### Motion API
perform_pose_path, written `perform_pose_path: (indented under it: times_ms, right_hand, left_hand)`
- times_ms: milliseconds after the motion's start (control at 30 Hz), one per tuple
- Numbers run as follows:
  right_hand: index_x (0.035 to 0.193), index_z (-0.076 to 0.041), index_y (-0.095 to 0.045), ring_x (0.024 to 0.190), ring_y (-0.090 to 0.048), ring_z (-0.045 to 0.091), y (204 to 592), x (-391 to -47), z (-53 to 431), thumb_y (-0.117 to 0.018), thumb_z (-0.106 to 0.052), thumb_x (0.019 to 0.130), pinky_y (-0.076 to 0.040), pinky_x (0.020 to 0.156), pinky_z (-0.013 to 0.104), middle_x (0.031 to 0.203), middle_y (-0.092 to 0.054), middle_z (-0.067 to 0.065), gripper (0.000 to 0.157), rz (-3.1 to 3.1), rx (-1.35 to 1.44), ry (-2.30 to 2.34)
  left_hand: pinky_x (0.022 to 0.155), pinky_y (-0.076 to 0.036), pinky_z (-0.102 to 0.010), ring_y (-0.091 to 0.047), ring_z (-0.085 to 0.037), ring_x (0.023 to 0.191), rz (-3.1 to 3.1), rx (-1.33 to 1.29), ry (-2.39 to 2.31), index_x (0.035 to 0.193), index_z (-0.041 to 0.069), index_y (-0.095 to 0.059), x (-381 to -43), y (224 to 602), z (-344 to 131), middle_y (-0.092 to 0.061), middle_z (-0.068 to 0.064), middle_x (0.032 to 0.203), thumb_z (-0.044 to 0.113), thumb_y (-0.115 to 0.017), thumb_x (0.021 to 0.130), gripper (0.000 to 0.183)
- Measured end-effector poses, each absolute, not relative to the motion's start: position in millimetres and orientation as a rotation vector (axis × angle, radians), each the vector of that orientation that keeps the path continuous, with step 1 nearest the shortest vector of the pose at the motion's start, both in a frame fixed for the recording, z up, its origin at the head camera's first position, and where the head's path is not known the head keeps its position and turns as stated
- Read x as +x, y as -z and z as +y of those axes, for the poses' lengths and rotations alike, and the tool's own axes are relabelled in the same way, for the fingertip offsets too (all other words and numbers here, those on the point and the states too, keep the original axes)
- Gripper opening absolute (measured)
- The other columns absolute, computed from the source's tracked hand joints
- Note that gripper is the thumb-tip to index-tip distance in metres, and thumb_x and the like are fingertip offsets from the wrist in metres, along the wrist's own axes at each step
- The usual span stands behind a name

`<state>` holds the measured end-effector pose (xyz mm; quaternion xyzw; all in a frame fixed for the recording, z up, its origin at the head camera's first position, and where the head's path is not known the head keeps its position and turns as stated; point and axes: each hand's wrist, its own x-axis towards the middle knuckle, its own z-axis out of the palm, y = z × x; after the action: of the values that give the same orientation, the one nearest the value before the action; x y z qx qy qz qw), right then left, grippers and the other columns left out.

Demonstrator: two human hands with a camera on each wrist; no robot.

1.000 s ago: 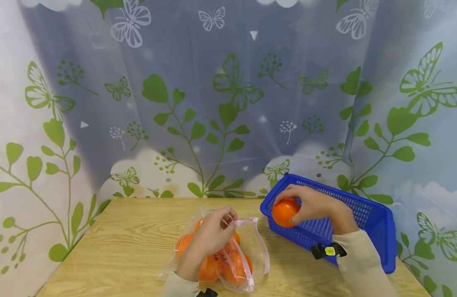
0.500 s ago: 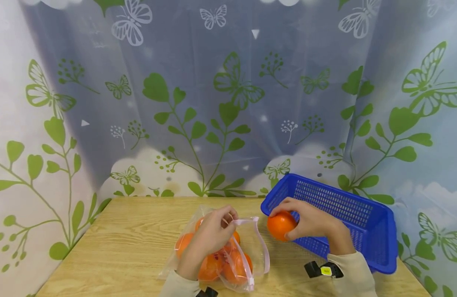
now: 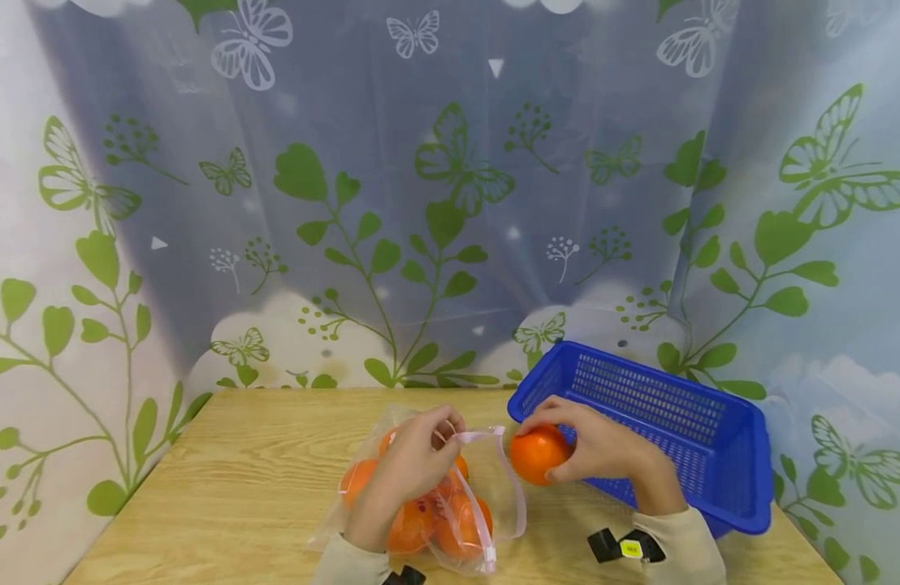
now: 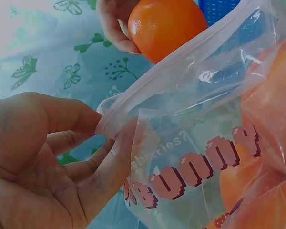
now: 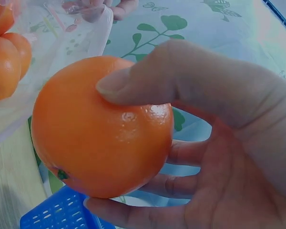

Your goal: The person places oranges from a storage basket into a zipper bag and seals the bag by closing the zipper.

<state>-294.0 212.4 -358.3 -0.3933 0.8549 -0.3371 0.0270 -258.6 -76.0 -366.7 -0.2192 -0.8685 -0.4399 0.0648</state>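
Note:
My right hand [image 3: 599, 443] holds an orange [image 3: 539, 455] between thumb and fingers, just right of the mouth of a clear zip bag [image 3: 510, 496]. In the right wrist view the thumb presses on the held orange [image 5: 100, 129], and its small green stem end shows. With thumb and fingers my left hand [image 3: 417, 459] pinches the bag's pink-edged rim, whose mouth stands apart. Several oranges [image 3: 412, 526] lie inside the bag. Up close in the left wrist view, the left hand [image 4: 47, 152] grips a corner of the bag [image 4: 181, 124], printed with pink lettering.
A blue perforated plastic basket [image 3: 746, 487] stands at the right, behind and under the right forearm. Everything rests on a wood-grain table [image 3: 223, 479]. Behind it hangs a curtain [image 3: 391, 244] with leaves and butterflies.
My right hand has brought the orange left and down, from over the basket's edge to beside the bag's mouth. The left hand keeps its pinch on the bag.

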Motion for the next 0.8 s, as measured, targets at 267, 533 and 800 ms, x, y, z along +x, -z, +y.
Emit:
perform_pose_path:
  times_ms: [267,533,800]
  right_hand:
    - [0.123,-0.026,-0.072,0.105,-0.061,0.02,355.9,-284.8,210.5,-0.08,-0.015,0.076,-0.057,0.084,0.029,0.124,-0.06,0.005,0.048,2.641,-1.215,1.027]
    - [0.125,-0.024,-0.071,0.107,-0.061,0.019,352.6,-281.8,205.7,-0.082,-0.012,0.077,-0.059,0.085,0.029,0.125,-0.06,0.006,0.05,2.599,-1.306,1.063]
    - [0.126,-0.02,-0.071,0.107,-0.06,0.019,350.8,-279.5,200.1,-0.082,-0.013,0.078,-0.06,0.081,0.029,0.124,-0.06,0.011,0.05,2.522,-1.348,1.103]
  left_hand:
    - [0.053,-0.048,-0.023,-0.059,-0.012,0.069,-2.62,-0.657,1.357,0.099,0.008,-0.064,-258.4,367.2,-75.0,-0.066,-0.005,0.087,0.005,-0.058,0.096,0.007]
    - [0.054,-0.048,-0.023,-0.059,-0.013,0.069,-2.614,-0.652,1.32,0.099,0.008,-0.064,-258.5,367.2,-75.2,-0.066,-0.005,0.086,0.005,-0.059,0.095,0.007]
    - [0.054,-0.048,-0.023,-0.058,-0.013,0.07,-2.617,-0.65,1.332,0.099,0.009,-0.063,-258.3,367.1,-73.5,-0.065,-0.006,0.086,0.006,-0.06,0.096,0.006]
